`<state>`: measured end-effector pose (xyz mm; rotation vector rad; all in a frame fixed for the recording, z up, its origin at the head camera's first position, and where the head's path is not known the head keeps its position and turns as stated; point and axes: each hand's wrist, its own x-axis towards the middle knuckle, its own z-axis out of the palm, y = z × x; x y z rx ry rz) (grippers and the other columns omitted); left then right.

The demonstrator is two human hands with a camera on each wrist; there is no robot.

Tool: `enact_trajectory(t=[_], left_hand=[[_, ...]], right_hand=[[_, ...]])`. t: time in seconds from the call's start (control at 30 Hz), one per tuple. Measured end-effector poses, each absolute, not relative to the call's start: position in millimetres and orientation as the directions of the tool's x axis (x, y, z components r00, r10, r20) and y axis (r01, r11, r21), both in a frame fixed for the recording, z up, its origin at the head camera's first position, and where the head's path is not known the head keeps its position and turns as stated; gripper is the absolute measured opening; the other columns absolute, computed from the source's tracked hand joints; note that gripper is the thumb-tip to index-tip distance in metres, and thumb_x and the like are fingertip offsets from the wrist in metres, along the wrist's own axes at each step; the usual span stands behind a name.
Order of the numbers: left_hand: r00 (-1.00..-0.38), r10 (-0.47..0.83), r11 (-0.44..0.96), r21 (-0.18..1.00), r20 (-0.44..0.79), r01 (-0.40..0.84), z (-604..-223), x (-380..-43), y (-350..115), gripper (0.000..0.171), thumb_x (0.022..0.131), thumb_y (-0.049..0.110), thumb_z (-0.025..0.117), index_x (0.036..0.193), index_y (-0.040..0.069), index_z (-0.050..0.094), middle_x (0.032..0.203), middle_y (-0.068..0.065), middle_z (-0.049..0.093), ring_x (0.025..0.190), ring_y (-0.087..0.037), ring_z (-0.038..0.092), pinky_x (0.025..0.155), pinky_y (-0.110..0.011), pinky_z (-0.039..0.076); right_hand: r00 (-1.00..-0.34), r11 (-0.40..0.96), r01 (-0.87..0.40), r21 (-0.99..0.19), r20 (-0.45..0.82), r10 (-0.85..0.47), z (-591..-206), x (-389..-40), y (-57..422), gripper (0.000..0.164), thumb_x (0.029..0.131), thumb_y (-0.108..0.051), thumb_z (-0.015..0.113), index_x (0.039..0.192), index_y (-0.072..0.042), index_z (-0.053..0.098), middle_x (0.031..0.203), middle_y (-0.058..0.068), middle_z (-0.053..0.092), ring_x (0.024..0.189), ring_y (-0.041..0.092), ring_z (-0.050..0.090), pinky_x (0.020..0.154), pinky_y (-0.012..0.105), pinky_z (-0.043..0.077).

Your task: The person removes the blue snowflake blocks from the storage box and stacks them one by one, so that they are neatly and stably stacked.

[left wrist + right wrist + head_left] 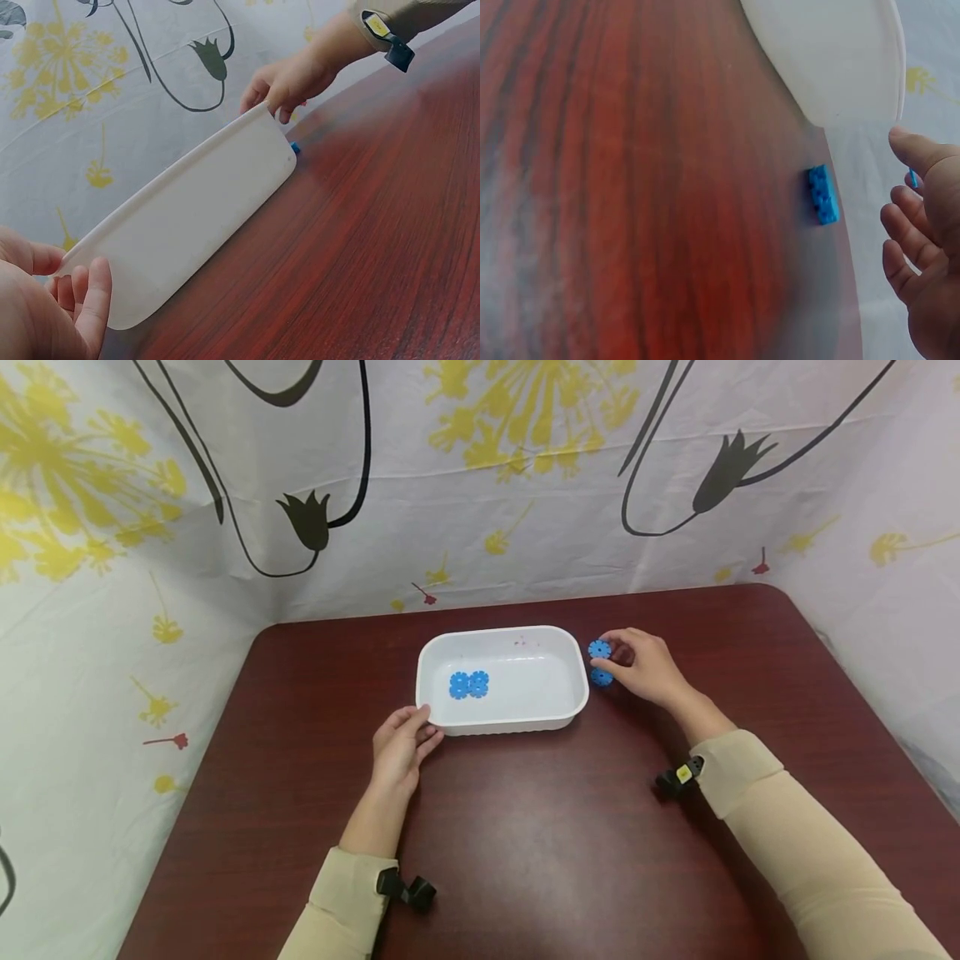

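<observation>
A white plastic tray stands on the table, with several blue notched discs lying side by side in its left part. At the tray's near left corner, my left hand grips the rim between thumb and fingers. Just beyond the tray's right end, my right hand pinches a blue notched disc above the table. In the right wrist view only a thin blue edge of it shows behind the thumb. Below that hand, a small stack of blue notched discs rests on the table.
The dark red wooden table has its far edge close behind the tray. A white cloth with yellow and grey plant prints hangs along the back and both sides. Small black wrist devices sit on both sleeves.
</observation>
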<state>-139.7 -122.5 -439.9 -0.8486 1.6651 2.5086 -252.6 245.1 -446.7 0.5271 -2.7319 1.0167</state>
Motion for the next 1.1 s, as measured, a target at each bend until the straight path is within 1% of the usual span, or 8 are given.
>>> enact_trajectory(t=[0.1, 0.27, 0.37, 0.63, 0.87, 1.1], left_hand=[[-0.851, -0.278, -0.435, 0.848, -0.446, -0.303, -440.0, -139.8, -122.4, 0.015, 0.097, 0.01, 0.069, 0.106, 0.006, 0.057, 0.092, -0.008, 0.057, 0.072, -0.012, 0.062, 0.075, -0.028, 0.064], [-0.848, -0.279, -0.434, 0.847, -0.451, -0.307, -439.4, -140.0, -122.3, 0.016, 0.097, 0.011, 0.069, 0.106, 0.005, 0.057, 0.092, -0.008, 0.057, 0.073, -0.013, 0.062, 0.076, -0.029, 0.064], [-0.848, -0.278, -0.43, 0.847, -0.452, -0.311, -439.0, -140.0, -122.1, 0.016, 0.097, 0.011, 0.069, 0.106, 0.004, 0.058, 0.092, -0.008, 0.057, 0.072, -0.013, 0.062, 0.076, -0.029, 0.064], [-0.844, -0.279, -0.426, 0.847, -0.458, -0.318, -438.0, -139.6, -121.7, 0.015, 0.097, 0.011, 0.069, 0.105, 0.004, 0.058, 0.09, -0.007, 0.057, 0.072, -0.012, 0.061, 0.076, -0.029, 0.064], [-0.842, -0.281, -0.425, 0.846, -0.461, -0.322, -438.4, -139.4, -121.6, 0.014, 0.097, 0.011, 0.068, 0.104, 0.005, 0.057, 0.09, -0.007, 0.058, 0.072, -0.012, 0.062, 0.074, -0.028, 0.064], [-0.84, -0.28, -0.412, 0.848, -0.465, -0.332, -438.1, -139.5, -121.6, 0.015, 0.098, 0.012, 0.068, 0.106, 0.005, 0.058, 0.09, -0.006, 0.059, 0.073, -0.013, 0.062, 0.075, -0.029, 0.064]], right_hand=[[-0.922, 0.706, -0.386, -0.593, 0.261, -0.285, -449.8, -251.3, 249.1, 0.039, 0.088, -0.019, 0.081, 0.118, 0.001, 0.066, 0.097, 0.014, 0.066, 0.082, 0.026, 0.064, 0.069, 0.035, 0.054], [-0.918, 0.694, -0.394, -0.603, 0.217, -0.333, -455.2, -250.3, 254.8, 0.037, 0.09, -0.019, 0.079, 0.118, 0.001, 0.065, 0.101, 0.015, 0.065, 0.09, 0.031, 0.066, 0.078, 0.046, 0.057], [-0.917, 0.694, -0.391, -0.605, 0.188, -0.353, -458.1, -249.9, 257.7, 0.037, 0.091, -0.019, 0.079, 0.118, 0.002, 0.065, 0.103, 0.016, 0.064, 0.092, 0.032, 0.065, 0.08, 0.049, 0.056], [-0.907, 0.704, -0.404, -0.585, 0.157, -0.39, -463.0, -247.8, 260.5, 0.038, 0.09, -0.018, 0.079, 0.118, 0.003, 0.066, 0.103, 0.017, 0.062, 0.093, 0.031, 0.061, 0.082, 0.047, 0.053], [-0.906, 0.713, -0.405, -0.573, 0.142, -0.4, -465.4, -247.5, 261.6, 0.037, 0.09, -0.019, 0.079, 0.118, 0.003, 0.067, 0.103, 0.016, 0.061, 0.09, 0.029, 0.056, 0.079, 0.044, 0.049], [-0.905, 0.716, -0.4, -0.572, 0.127, -0.405, -466.5, -248.1, 262.8, 0.037, 0.089, -0.018, 0.08, 0.118, 0.002, 0.068, 0.103, 0.015, 0.06, 0.09, 0.028, 0.055, 0.08, 0.044, 0.049]])
